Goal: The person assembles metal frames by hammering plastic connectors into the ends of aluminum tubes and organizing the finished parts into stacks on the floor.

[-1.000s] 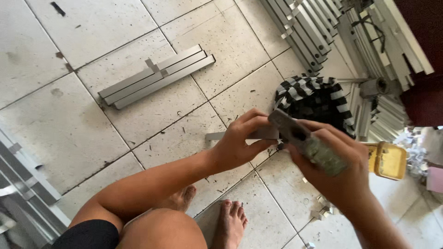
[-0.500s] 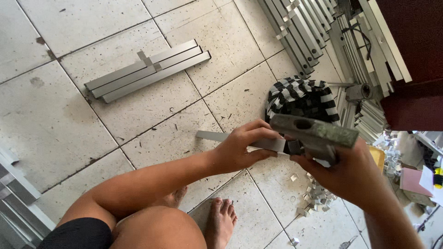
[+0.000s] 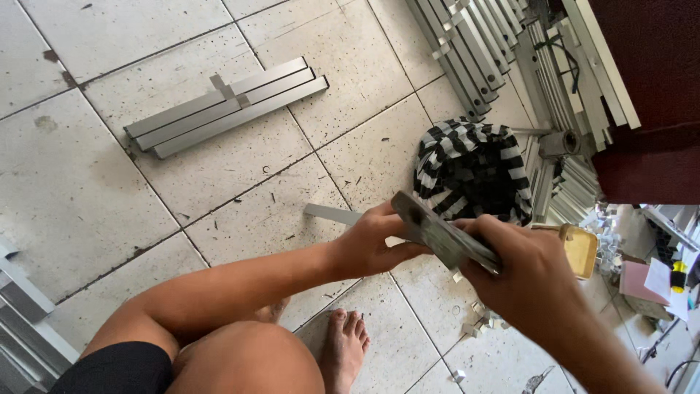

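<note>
My right hand [image 3: 529, 273] grips a flat grey metal piece [image 3: 437, 232] that slants up to the left. My left hand [image 3: 375, 244] closes around a thin pale aluminium strip [image 3: 332, 214], which sticks out to the left just above the tiled floor. The two pieces meet between my hands, and my fingers hide where they touch. I am squatting; my bare knee and foot [image 3: 345, 349] show below my arms.
A bundle of three aluminium bars [image 3: 226, 108] lies on the floor at upper left. A black-and-white striped bag [image 3: 470, 168] sits beyond my hands. Long aluminium profiles [image 3: 474, 51] are stacked at upper right. A yellow container [image 3: 581, 250] and small metal bits lie at right.
The view has shifted slightly. My right hand has turned the grey metal piece from nearly level to a slant and brought it lower, closer to my left hand.
</note>
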